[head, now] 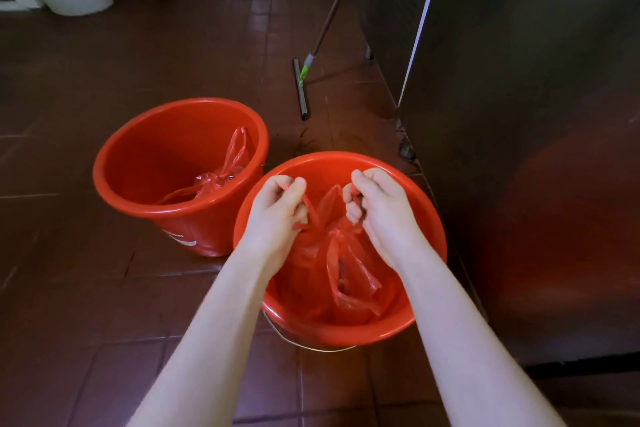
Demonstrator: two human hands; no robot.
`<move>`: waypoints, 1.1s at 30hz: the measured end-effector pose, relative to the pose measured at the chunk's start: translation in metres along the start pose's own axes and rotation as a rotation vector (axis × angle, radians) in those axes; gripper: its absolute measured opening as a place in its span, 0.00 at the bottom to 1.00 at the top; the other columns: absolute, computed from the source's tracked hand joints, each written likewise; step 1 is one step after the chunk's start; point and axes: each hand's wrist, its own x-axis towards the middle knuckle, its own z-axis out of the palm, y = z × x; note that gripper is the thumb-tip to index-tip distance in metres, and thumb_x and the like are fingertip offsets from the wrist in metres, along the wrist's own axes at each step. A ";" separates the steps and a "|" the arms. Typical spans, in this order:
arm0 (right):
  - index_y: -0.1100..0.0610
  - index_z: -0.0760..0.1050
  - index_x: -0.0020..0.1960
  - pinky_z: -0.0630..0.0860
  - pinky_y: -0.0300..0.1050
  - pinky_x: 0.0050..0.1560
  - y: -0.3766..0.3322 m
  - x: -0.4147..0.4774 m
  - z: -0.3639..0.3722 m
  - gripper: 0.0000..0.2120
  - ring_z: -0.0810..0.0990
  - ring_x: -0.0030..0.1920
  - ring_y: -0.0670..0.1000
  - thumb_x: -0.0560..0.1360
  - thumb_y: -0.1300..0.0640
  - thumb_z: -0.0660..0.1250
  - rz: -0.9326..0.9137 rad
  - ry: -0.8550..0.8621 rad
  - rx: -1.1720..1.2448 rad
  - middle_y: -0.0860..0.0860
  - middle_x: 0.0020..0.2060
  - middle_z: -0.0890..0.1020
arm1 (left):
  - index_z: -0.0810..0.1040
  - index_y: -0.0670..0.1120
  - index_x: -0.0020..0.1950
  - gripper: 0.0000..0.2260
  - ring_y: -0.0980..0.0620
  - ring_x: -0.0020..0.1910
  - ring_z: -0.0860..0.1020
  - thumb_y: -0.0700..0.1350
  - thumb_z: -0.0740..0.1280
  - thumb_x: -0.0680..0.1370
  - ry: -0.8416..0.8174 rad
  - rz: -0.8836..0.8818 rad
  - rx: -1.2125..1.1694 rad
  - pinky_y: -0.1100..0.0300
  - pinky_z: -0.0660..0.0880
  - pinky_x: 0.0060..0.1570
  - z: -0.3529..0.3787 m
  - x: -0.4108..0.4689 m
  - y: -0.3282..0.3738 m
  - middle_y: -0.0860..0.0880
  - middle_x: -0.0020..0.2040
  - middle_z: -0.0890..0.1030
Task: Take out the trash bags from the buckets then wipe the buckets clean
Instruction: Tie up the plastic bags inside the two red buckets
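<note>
Head view: cabinet (536,149) stood just beside the near bucket (346,334), floor (69,288) open left; my left hand (273,218) and right hand (381,215) gripped its bag (346,270).

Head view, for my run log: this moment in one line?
left hand grips near bag handle; right hand grips other handle; far bag sits in far bucket

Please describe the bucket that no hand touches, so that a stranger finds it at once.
A steel cabinet fills the right side; two red buckets stand on tiles beside it. Take the left bucket, farther from it. Unlike the right bucket, where the left hand and right hand grip a bag, it is untouched and bears white print.
</note>
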 end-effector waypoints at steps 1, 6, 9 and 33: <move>0.52 0.74 0.35 0.69 0.45 0.36 -0.004 0.003 -0.002 0.16 0.71 0.30 0.46 0.81 0.53 0.61 -0.043 0.001 -0.125 0.49 0.31 0.78 | 0.69 0.49 0.40 0.10 0.57 0.26 0.68 0.44 0.66 0.80 -0.042 0.045 0.269 0.62 0.67 0.30 -0.005 0.003 0.003 0.53 0.30 0.70; 0.51 0.68 0.37 0.70 0.45 0.37 -0.017 0.011 -0.014 0.13 0.74 0.31 0.46 0.80 0.53 0.62 -0.313 -0.118 -0.777 0.48 0.30 0.77 | 0.75 0.51 0.51 0.06 0.52 0.41 0.79 0.51 0.68 0.78 -0.463 0.496 1.457 0.55 0.74 0.45 -0.045 0.010 0.021 0.55 0.42 0.79; 0.45 0.63 0.39 0.68 0.44 0.38 -0.003 0.000 -0.017 0.13 0.73 0.36 0.43 0.81 0.50 0.59 -0.386 -0.321 -1.027 0.44 0.34 0.73 | 0.79 0.51 0.48 0.09 0.53 0.42 0.79 0.52 0.62 0.81 -0.528 0.753 1.617 0.55 0.71 0.43 -0.065 0.010 0.030 0.55 0.43 0.78; 0.41 0.56 0.75 0.63 0.58 0.70 0.081 0.031 -0.012 0.36 0.64 0.72 0.58 0.72 0.39 0.68 -0.090 -0.505 -1.584 0.52 0.75 0.60 | 0.85 0.47 0.53 0.19 0.49 0.56 0.77 0.47 0.80 0.64 -0.357 0.334 1.268 0.68 0.67 0.64 -0.132 -0.051 -0.004 0.46 0.58 0.75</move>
